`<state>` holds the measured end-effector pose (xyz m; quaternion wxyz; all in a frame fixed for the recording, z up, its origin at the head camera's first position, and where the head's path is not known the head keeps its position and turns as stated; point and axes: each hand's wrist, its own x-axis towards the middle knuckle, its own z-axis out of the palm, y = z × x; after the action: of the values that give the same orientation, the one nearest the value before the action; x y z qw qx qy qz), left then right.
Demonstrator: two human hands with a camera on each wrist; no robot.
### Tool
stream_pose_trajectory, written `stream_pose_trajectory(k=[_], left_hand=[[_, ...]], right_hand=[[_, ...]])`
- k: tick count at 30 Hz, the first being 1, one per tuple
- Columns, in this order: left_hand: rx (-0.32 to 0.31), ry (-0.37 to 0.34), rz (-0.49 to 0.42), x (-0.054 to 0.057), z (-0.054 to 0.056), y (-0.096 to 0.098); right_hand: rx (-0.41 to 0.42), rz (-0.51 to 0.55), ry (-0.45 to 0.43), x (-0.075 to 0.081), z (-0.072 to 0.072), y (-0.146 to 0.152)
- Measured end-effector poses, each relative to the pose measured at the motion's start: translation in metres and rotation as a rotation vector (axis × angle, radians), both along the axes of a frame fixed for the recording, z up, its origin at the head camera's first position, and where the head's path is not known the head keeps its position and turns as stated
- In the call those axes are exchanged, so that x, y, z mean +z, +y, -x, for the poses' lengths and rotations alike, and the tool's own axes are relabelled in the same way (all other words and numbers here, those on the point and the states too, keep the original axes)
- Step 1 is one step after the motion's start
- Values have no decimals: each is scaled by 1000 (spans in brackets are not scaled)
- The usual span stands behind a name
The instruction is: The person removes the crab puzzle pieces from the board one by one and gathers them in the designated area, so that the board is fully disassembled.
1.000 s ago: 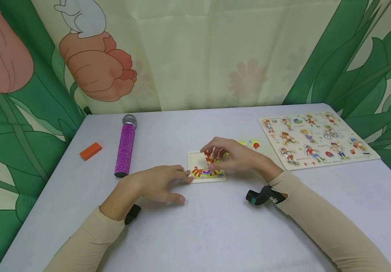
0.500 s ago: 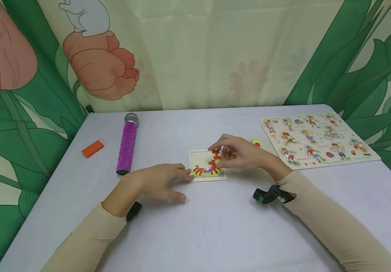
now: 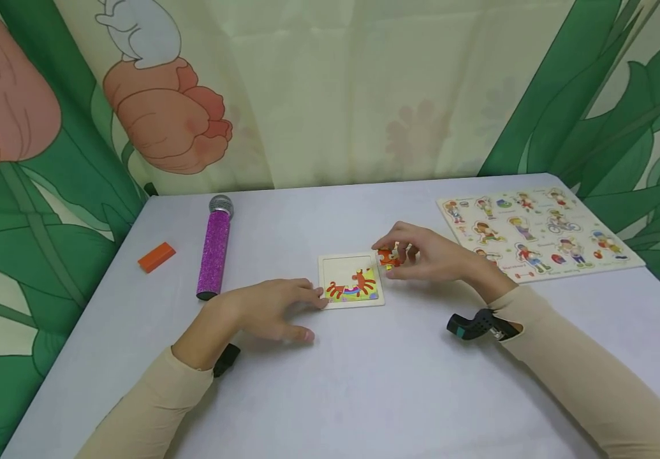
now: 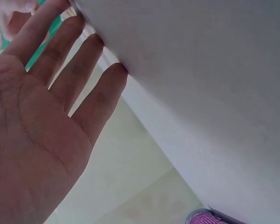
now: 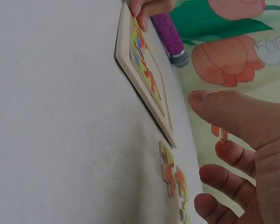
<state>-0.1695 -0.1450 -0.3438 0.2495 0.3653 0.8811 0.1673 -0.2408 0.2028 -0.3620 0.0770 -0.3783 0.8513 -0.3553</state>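
Observation:
A small wooden jigsaw tray lies mid-table, with orange, yellow and rainbow-coloured pieces along its bottom and right; the upper left shows bare wood. My left hand rests beside it, fingers fairly straight, fingertips at its lower left edge. In the left wrist view the palm and extended fingers show. Just right of the tray, my right hand pinches an orange puzzle piece between thumb and fingers. The right wrist view shows this piece mostly hidden behind the thumb, above several loose pieces on the table.
A purple glitter microphone lies left of the tray, with an orange block farther left. At the back right is a large picture board of children. A printed curtain hangs behind the white-covered table.
My right hand has moved right, off the tray, carrying the orange puzzle piece with it. More of the tray shows now. The left hand has stayed at the tray's edge.

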Motion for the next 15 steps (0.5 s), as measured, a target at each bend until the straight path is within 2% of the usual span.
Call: stream_pose_trajectory(k=[7,15], left_hand=[[-3,11,-2,3,-1,2],[7,19,5,0,-3,2]], right_hand=[[3,-9,14,5,-2,11],[-31,-40,18,7,-4,20]])
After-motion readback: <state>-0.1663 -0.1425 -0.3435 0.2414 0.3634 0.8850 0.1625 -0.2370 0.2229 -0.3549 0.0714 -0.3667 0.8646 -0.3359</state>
